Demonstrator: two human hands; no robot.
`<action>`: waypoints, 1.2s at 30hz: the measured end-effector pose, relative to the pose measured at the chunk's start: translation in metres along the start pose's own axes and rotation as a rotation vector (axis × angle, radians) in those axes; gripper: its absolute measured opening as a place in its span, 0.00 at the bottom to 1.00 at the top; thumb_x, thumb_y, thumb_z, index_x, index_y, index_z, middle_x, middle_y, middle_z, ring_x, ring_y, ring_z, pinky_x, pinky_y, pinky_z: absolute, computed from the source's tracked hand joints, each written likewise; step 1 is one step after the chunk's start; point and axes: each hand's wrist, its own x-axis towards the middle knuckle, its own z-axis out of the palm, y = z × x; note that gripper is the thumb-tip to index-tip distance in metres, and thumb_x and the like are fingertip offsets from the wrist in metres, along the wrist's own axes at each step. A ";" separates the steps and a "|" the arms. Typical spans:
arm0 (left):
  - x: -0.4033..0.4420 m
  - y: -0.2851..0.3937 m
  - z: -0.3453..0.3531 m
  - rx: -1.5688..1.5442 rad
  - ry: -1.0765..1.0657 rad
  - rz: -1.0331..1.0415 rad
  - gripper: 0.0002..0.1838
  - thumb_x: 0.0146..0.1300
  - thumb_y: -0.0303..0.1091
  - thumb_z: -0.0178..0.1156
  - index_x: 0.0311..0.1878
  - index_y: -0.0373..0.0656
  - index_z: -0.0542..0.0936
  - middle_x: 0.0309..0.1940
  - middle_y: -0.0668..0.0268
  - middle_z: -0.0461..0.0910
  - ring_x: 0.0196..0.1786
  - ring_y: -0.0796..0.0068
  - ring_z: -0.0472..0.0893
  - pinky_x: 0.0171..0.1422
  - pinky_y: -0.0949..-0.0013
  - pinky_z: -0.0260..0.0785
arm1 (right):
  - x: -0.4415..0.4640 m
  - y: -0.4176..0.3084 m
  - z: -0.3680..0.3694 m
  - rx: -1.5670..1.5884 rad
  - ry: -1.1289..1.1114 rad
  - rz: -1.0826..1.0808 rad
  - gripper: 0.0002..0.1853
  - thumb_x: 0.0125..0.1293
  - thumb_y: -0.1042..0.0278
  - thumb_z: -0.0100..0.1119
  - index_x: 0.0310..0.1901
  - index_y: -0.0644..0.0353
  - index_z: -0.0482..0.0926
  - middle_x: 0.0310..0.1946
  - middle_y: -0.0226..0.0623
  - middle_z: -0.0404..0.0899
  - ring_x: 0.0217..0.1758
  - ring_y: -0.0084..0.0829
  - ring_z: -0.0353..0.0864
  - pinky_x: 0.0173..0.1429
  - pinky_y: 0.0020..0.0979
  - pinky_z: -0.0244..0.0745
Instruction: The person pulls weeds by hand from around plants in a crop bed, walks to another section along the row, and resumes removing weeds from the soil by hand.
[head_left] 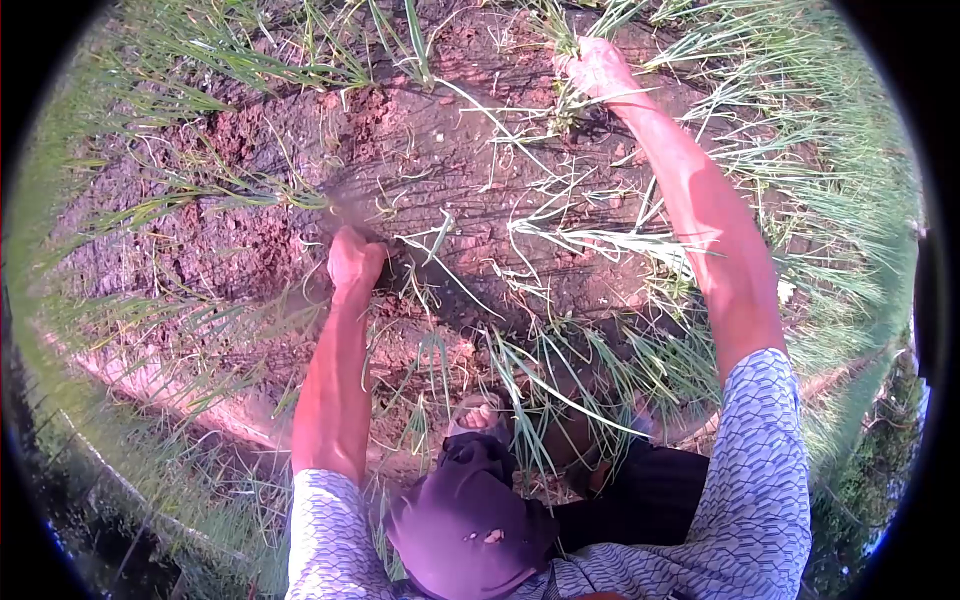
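Head view: right hand (600, 70) grips green stems (566, 110); left hand (355, 260) fisted, contents hidden; soil (235, 145) looks partly bared, shoots (625, 239) remaining.

Left grip (356, 262) fisted; right grip (598, 70) curled, farther forward; both arms (705, 210) outstretched.

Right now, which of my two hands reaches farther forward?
The right hand, at a green clump near the top edge; the left hand is lower, over soil.
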 end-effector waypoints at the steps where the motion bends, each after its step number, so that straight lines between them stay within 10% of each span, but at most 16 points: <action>1: 0.001 0.000 -0.001 -0.005 -0.005 -0.014 0.18 0.44 0.34 0.65 0.40 0.36 0.80 0.38 0.47 0.82 0.44 0.49 0.82 0.53 0.57 0.71 | 0.036 0.035 0.035 -0.120 -0.005 -0.121 0.10 0.58 0.62 0.59 0.39 0.54 0.83 0.30 0.39 0.84 0.34 0.35 0.83 0.39 0.35 0.75; 10: 0.000 0.002 -0.005 -0.028 -0.043 -0.074 0.23 0.39 0.39 0.74 0.35 0.36 0.77 0.34 0.49 0.82 0.42 0.50 0.82 0.50 0.56 0.72 | 0.046 -0.057 0.055 -0.237 -0.172 0.215 0.07 0.61 0.64 0.59 0.40 0.51 0.81 0.36 0.37 0.83 0.39 0.42 0.83 0.44 0.37 0.79; 14: 0.001 0.001 -0.003 -0.018 -0.038 -0.070 0.21 0.39 0.39 0.72 0.35 0.37 0.77 0.34 0.48 0.82 0.42 0.50 0.82 0.50 0.56 0.72 | 0.049 0.012 0.043 -0.115 -0.175 -0.628 0.12 0.58 0.59 0.61 0.31 0.62 0.79 0.29 0.39 0.79 0.34 0.38 0.79 0.43 0.34 0.75; 19: 0.008 -0.013 0.006 0.003 0.011 0.064 0.19 0.45 0.38 0.62 0.37 0.33 0.80 0.34 0.44 0.82 0.41 0.44 0.82 0.47 0.54 0.73 | -0.042 0.002 -0.056 0.012 -0.355 0.135 0.16 0.64 0.57 0.56 0.42 0.63 0.77 0.30 0.41 0.81 0.32 0.36 0.80 0.41 0.39 0.75; 23: 0.004 -0.007 0.005 -0.033 -0.005 0.112 0.18 0.45 0.40 0.64 0.35 0.35 0.82 0.31 0.50 0.83 0.35 0.54 0.83 0.43 0.59 0.73 | -0.204 0.029 -0.143 -0.723 0.026 -0.155 0.22 0.69 0.52 0.49 0.51 0.64 0.72 0.42 0.45 0.80 0.43 0.42 0.80 0.52 0.40 0.77; 24: 0.015 -0.022 0.017 -0.027 0.102 0.144 0.18 0.43 0.41 0.67 0.33 0.36 0.82 0.27 0.53 0.83 0.31 0.58 0.82 0.41 0.59 0.72 | -0.232 -0.044 -0.187 -0.536 -0.543 0.601 0.20 0.67 0.54 0.52 0.50 0.64 0.72 0.44 0.48 0.77 0.47 0.44 0.79 0.52 0.40 0.75; 26: 0.016 -0.020 0.010 -0.167 -0.140 0.125 0.23 0.50 0.43 0.68 0.43 0.35 0.80 0.35 0.56 0.83 0.36 0.67 0.81 0.45 0.67 0.72 | -0.366 -0.022 -0.247 -0.548 -0.336 0.137 0.16 0.58 0.69 0.61 0.47 0.62 0.72 0.36 0.47 0.75 0.40 0.44 0.79 0.43 0.40 0.75; 30: 0.014 -0.012 0.013 -0.294 -0.206 0.158 0.23 0.52 0.42 0.67 0.46 0.34 0.78 0.37 0.56 0.82 0.38 0.67 0.80 0.47 0.67 0.72 | -0.736 -0.049 -0.361 -0.745 -0.650 1.058 0.14 0.54 0.78 0.56 0.44 0.63 0.71 0.41 0.52 0.77 0.42 0.54 0.78 0.44 0.45 0.76; 32: 0.014 -0.008 0.014 -0.339 -0.221 0.165 0.24 0.53 0.42 0.66 0.48 0.34 0.78 0.38 0.56 0.82 0.39 0.67 0.80 0.48 0.68 0.72 | -0.897 -0.117 -0.424 -0.752 -1.534 1.712 0.35 0.41 0.74 0.69 0.58 0.57 0.73 0.52 0.50 0.77 0.54 0.50 0.79 0.52 0.43 0.77; 36: 0.007 -0.005 0.009 -0.431 -0.270 0.159 0.24 0.55 0.41 0.65 0.51 0.34 0.76 0.40 0.56 0.81 0.41 0.67 0.80 0.49 0.68 0.71 | -1.044 -0.182 -0.459 -0.862 -0.971 2.128 0.16 0.49 0.69 0.60 0.41 0.62 0.76 0.32 0.47 0.77 0.34 0.44 0.79 0.39 0.41 0.76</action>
